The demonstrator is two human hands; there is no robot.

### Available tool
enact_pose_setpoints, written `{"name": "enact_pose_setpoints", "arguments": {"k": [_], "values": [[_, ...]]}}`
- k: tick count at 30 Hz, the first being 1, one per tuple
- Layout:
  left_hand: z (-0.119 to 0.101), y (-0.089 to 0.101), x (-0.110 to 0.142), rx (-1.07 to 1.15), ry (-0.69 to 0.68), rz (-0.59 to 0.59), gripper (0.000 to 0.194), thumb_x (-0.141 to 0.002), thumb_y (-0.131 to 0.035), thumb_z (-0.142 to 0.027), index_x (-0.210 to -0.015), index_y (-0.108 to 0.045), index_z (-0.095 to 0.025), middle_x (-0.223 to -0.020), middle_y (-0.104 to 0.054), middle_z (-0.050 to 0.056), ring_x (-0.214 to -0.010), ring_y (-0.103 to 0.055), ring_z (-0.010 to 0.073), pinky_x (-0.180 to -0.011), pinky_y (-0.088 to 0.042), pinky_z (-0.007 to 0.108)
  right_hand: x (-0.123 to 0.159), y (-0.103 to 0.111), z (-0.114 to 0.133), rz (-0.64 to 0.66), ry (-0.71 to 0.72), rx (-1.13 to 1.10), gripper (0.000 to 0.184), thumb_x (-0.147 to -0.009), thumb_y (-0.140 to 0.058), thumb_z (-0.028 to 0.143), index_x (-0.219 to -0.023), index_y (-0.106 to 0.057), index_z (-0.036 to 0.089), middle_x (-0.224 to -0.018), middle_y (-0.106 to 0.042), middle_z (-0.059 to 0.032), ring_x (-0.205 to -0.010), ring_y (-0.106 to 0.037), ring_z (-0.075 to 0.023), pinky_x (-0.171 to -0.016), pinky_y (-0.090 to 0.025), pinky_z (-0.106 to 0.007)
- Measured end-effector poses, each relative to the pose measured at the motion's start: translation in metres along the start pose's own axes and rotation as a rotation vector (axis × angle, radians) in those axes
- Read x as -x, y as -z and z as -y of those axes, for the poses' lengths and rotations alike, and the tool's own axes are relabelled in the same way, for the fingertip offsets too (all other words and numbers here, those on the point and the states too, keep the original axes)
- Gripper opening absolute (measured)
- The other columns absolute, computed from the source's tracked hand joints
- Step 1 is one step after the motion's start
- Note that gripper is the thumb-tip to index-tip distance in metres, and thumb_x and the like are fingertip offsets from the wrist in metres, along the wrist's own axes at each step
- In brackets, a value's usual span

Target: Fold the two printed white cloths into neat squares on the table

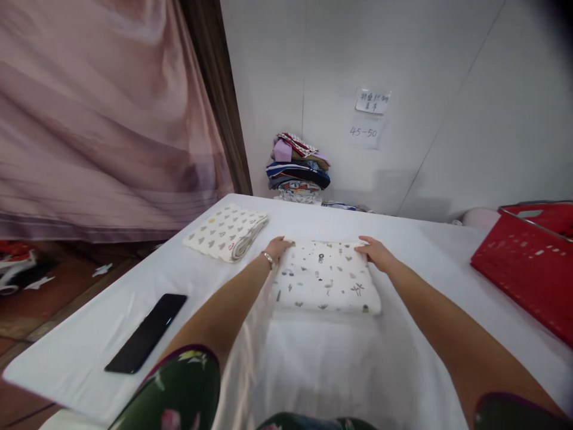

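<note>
A folded white cloth (324, 278) printed with small palm trees, birds and other figures lies flat on the white-covered table. My left hand (278, 247) grips its far left corner, thumb and fingers closed on the edge; a bracelet circles that wrist. At the far right corner, my right hand (375, 252) pinches the same cloth between thumb and fingers. Left of it rests a second folded cloth (224, 233), cream with a grey cloud-like print, its rolled layers showing on the right side.
A black phone-like slab (147, 333) lies on the table (80, 352) near the left edge. Folded clothes (299, 167) are stacked against the wall behind. On the right stands a red basket (528, 263). A pink curtain (102, 119) hangs at left. Two handwritten papers (372, 101) are on the wall.
</note>
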State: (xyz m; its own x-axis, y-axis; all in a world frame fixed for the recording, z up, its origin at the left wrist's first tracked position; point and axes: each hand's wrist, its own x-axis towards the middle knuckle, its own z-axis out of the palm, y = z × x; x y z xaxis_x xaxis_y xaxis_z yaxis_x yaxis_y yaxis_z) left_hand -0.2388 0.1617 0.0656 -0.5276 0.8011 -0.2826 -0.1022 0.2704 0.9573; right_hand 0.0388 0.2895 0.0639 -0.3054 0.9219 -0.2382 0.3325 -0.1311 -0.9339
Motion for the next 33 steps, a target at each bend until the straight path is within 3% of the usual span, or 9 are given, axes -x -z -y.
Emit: {"name": "enact_pose_setpoints", "arguments": {"k": [4,7,13,19,23,26,29,31,33], "values": [[0.028,-0.002,-0.021,0.011,-0.003,-0.090,0.049,-0.061,-0.072,-0.023,-0.108,-0.058,-0.016,-0.084,-0.067,0.008,-0.072,-0.063,0.0194,-0.067,-0.051,0.031,-0.022,-0.015,-0.026,-0.069,0.025,0.011,0.060,-0.066,-0.062,0.024,-0.124,-0.051,0.014,-0.087,-0.065,-0.0067,-0.072,-0.063,-0.0189,-0.065,-0.051,-0.030],[0.031,0.002,-0.027,0.010,-0.080,-0.118,0.055,-0.065,-0.070,-0.023,-0.117,-0.053,-0.020,-0.090,-0.066,0.004,-0.072,-0.063,0.0145,-0.067,-0.050,0.026,-0.027,-0.017,-0.034,-0.134,0.148,0.114,0.058,-0.071,-0.058,0.032,-0.126,-0.050,0.017,-0.094,-0.065,-0.0059,-0.079,-0.063,-0.0191,-0.072,-0.050,-0.030],[0.036,0.000,-0.044,-0.108,-0.097,-0.172,0.054,-0.063,-0.072,-0.022,-0.114,-0.055,-0.014,-0.087,-0.066,0.006,-0.069,-0.062,0.0141,-0.065,-0.049,0.025,-0.040,-0.026,-0.043,-0.248,0.254,0.327,0.052,-0.074,-0.052,0.029,-0.124,-0.052,0.017,-0.115,-0.061,-0.0086,-0.103,-0.056,-0.0224,-0.093,-0.041,-0.036],[0.040,0.001,-0.047,-0.322,-0.126,-0.238,0.051,-0.064,-0.072,-0.022,-0.111,-0.057,-0.014,-0.096,-0.066,0.011,-0.090,-0.062,0.0231,-0.081,-0.047,0.032,-0.041,-0.028,-0.048,-0.230,0.287,0.582,0.048,-0.082,-0.043,0.033,-0.128,-0.048,0.018,-0.124,-0.056,-0.0095,-0.111,-0.053,-0.0239,-0.096,-0.039,-0.036],[0.030,0.004,-0.034,-0.461,-0.213,-0.259,0.056,-0.067,-0.067,-0.023,-0.120,-0.052,-0.015,-0.123,-0.055,0.016,-0.115,-0.050,0.0288,-0.099,-0.036,0.038,-0.029,-0.029,-0.034,-0.233,0.283,0.726,0.053,-0.084,-0.040,0.032,-0.134,-0.041,0.014,-0.131,-0.049,-0.0140,-0.118,-0.046,-0.0279,-0.098,-0.036,-0.041],[0.026,-0.002,-0.014,-0.705,-0.473,-0.182,0.053,-0.077,-0.057,-0.029,-0.127,-0.047,-0.016,-0.140,-0.040,0.013,-0.131,-0.032,0.0265,-0.110,-0.020,0.040,-0.008,-0.041,-0.016,-0.234,0.491,0.819,0.056,-0.085,-0.039,0.031,-0.137,-0.035,0.011,-0.139,-0.039,-0.0162,-0.127,-0.035,-0.0294,-0.103,-0.029,-0.044],[0.032,-0.016,0.002,-1.048,-0.730,0.008,0.053,-0.085,-0.044,-0.041,-0.133,-0.042,-0.018,-0.147,-0.030,0.009,-0.137,-0.019,0.0251,-0.112,-0.007,0.045,0.012,-0.062,-0.008,-0.040,0.725,0.911,0.057,-0.088,-0.034,0.038,-0.141,-0.028,0.016,-0.149,-0.024,-0.0100,-0.137,-0.016,-0.0252,-0.109,-0.017,-0.044],[0.041,-0.023,0.005,-1.185,-0.667,0.088,0.059,-0.086,-0.039,-0.049,-0.136,-0.039,-0.018,-0.149,-0.023,0.009,-0.139,-0.013,0.0266,-0.112,-0.005,0.048,0.018,-0.073,-0.012,0.088,0.672,1.008,0.062,-0.089,-0.030,0.047,-0.142,-0.025,0.017,-0.151,-0.017,-0.0084,-0.139,-0.008,-0.0248,-0.110,-0.008,-0.046],[0.051,-0.026,0.002,-1.261,-0.535,0.117,0.065,-0.086,-0.033,-0.055,-0.138,-0.034,-0.017,-0.150,-0.018,0.010,-0.139,-0.010,0.0277,-0.111,-0.006,0.050,0.015,-0.079,-0.022,0.122,0.520,1.095,0.069,-0.088,-0.026,0.055,-0.142,-0.025,0.014,-0.151,-0.015,-0.0101,-0.139,-0.006,-0.0260,-0.110,-0.003,-0.047]]}}
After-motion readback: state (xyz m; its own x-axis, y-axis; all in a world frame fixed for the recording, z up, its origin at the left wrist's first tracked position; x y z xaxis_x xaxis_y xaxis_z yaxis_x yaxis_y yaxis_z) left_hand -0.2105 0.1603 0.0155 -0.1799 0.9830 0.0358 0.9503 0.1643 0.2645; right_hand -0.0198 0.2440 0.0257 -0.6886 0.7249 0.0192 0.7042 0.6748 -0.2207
